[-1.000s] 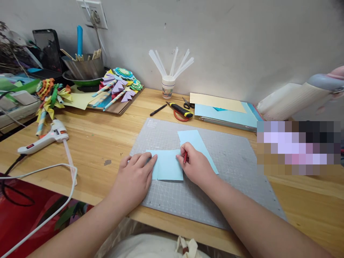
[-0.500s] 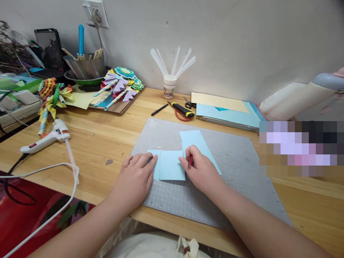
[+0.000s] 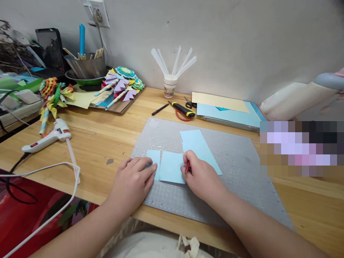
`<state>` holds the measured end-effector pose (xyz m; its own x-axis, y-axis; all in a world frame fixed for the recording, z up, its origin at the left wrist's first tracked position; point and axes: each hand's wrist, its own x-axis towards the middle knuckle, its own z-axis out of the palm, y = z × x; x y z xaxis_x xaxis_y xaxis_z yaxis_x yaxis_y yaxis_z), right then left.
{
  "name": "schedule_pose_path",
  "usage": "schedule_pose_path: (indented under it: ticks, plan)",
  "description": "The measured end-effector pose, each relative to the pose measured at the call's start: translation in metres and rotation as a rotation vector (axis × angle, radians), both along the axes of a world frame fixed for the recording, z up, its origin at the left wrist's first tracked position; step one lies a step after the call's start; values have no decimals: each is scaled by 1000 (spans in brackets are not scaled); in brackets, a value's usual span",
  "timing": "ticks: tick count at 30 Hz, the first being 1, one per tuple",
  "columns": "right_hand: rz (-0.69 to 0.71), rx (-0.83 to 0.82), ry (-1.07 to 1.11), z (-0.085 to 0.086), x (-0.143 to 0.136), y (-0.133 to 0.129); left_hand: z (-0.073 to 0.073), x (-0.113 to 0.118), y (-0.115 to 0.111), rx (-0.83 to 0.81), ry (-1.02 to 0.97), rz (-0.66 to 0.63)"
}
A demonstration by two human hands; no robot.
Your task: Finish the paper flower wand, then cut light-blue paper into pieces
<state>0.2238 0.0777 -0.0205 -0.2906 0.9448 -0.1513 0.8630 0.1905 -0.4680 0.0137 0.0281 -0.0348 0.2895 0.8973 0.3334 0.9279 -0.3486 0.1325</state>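
Left hand [image 3: 134,179] pressed narrow blue paper strip [image 3: 153,157] flat on cutting mat [image 3: 231,182]; right hand [image 3: 197,173] gripped red tool [image 3: 187,167] and touched square blue paper piece [image 3: 172,166] beside it.

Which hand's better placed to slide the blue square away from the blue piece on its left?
Probably the right hand: its fingers are at the right edge of the square, though they hold a red tool. The left hand rests on the left piece.
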Motion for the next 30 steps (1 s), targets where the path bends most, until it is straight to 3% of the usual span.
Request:
schedule_pose_path:
  ticks: [10, 18, 25, 30]
  plan:
    - [-3, -96, 100, 3, 2, -2, -1, 0, 1, 3, -19, -9]
    - [44, -89, 53, 5, 1, -4, -1, 0, 1, -5, -25, -10]
    - [49, 69, 25, 4, 4, 4, -2, -3, 0, -56, -73, -3]
    - [60, 196, 91, -6, 8, 18, 6, -18, 28, -215, -217, 152]
